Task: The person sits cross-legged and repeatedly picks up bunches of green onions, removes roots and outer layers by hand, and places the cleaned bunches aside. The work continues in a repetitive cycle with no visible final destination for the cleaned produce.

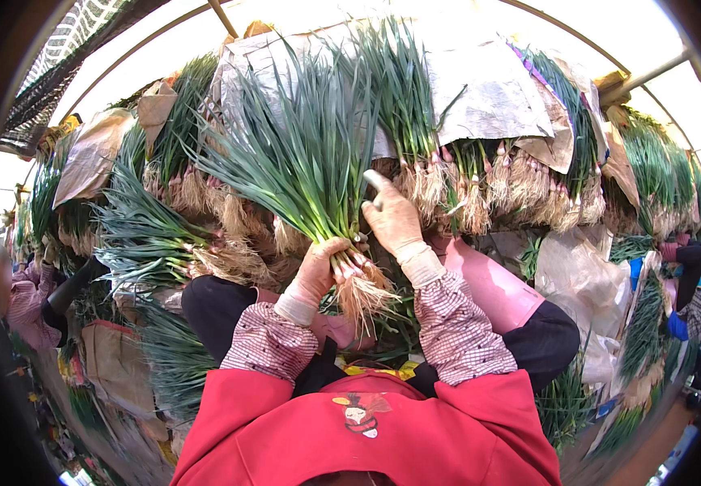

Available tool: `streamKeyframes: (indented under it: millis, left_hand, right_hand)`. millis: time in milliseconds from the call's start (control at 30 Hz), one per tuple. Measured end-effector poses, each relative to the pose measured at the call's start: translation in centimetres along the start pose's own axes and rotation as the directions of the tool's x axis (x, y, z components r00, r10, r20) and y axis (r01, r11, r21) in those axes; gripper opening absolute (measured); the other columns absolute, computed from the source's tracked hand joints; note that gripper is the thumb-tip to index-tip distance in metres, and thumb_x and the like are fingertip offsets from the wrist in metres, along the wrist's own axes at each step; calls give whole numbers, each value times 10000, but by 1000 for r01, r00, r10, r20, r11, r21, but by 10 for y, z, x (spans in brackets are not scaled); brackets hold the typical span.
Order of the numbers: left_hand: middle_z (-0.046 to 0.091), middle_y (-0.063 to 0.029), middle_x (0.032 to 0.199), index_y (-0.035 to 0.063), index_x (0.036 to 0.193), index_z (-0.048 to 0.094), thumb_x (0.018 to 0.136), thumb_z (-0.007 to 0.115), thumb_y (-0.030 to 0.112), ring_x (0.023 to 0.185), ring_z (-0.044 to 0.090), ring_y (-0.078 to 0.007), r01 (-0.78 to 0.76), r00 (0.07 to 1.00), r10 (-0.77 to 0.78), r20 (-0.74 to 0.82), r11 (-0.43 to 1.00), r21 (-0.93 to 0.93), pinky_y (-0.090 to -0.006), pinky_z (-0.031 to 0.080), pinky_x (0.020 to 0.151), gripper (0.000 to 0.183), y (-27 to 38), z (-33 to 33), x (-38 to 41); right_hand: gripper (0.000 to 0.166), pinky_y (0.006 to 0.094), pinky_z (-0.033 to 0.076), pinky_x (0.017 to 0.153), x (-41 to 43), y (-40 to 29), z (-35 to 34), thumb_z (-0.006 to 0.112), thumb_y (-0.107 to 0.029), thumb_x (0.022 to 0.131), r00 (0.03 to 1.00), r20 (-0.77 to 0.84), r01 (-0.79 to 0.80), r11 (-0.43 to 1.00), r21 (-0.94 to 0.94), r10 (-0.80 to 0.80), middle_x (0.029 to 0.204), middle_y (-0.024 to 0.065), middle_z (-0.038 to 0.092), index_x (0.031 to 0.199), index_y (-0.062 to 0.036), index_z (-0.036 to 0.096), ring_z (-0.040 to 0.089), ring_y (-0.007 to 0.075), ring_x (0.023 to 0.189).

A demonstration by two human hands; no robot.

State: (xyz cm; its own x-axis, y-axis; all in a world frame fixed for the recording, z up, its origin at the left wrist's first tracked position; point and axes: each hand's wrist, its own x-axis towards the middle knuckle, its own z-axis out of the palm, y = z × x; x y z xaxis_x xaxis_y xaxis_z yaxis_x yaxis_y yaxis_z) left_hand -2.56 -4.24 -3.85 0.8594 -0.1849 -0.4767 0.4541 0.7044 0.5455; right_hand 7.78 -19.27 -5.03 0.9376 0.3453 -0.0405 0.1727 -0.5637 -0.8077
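My left hand [320,264], in a tan glove, is closed around the base of a bunch of green onions [308,164]. The long green leaves fan upward from the hand, and the pale roots hang below it. My right hand [394,220], also gloved, is just right of the bunch's stems, with its index finger extended and covered in something pale. Whether its thumb touches a leaf I cannot tell. A pile of green onions [162,237] lies to the left, roots facing me. More bunches [402,91] lean behind the right hand.
Long rows of green onions [648,164] run across the back, partly under woven sheets [478,85]. Crumpled pale plastic sheeting [581,279] lies at the right. Other people sit at the far left [31,297] and far right [693,285]. A metal pole [648,76] crosses the upper right.
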Motion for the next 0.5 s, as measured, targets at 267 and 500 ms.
streamKeyframes:
  millis: [267, 500]
  left_hand:
    - [645, -236, 747, -116, 936, 559, 823, 527, 94, 627, 656, -305, 59, 995, -50, -84, 993, 104, -379, 577, 570, 241, -1, -4, -6]
    - [657, -226, 829, -132, 1107, 552, 846, 535, 153, 674, 671, -282, -75, 997, 73, 19, 986, 149, -347, 580, 625, 387, 70, 1, -42]
  right_hand:
    - [279, 303, 402, 477, -21, 30, 13, 421, -262, 949, 732, 669, -677, 241, 695, 127, 637, 46, 545, 799, -91, 583, 493, 155, 536]
    - [245, 348, 518, 584, -14, 53, -55, 522, -286, 871, 146, 798, -279, 798, -534, 585, 810, 148, 671, 888, -55, 600, 658, 234, 676]
